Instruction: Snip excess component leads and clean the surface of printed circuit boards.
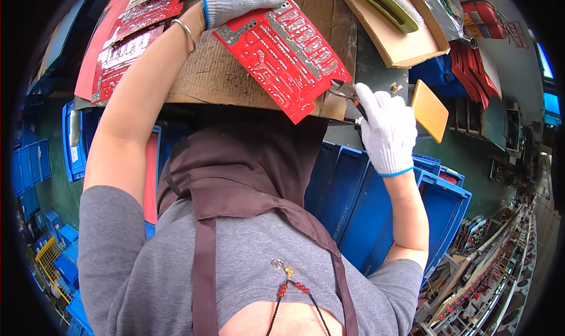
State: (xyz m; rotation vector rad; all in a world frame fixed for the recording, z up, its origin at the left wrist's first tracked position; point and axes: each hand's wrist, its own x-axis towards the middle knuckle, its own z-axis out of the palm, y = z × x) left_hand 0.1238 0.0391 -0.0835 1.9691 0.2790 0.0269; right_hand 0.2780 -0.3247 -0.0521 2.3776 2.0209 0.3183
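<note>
Red circuit board, large and rectangular, lies slantwise across a sheet of brown cardboard in the upper middle of the frame, its soldered side up so the silver tracks and pin ends are exposed to the tool. The left hand, in a white knit glove with a blue cuff, presses flat on the board's upper left end with fingers spread and together on its surface, apparently to pin it against the cardboard so it does not skate about. The right hand, gloved alike, is clenched around the handles of small cutters, whose metal nose meets the board's lower right edge; holding the tool low and nearly level with the board seems to let it reach the pin ends. The cardboard probably spares the desk beneath from scratches and catches clippings. More red boards are stacked at the upper left, near the left forearm. A yellow flat block sits just right of the right hand, and a cardboard tray with a green handled tool lies at the upper right. Blue plastic bins stand below the desk edge.
</note>
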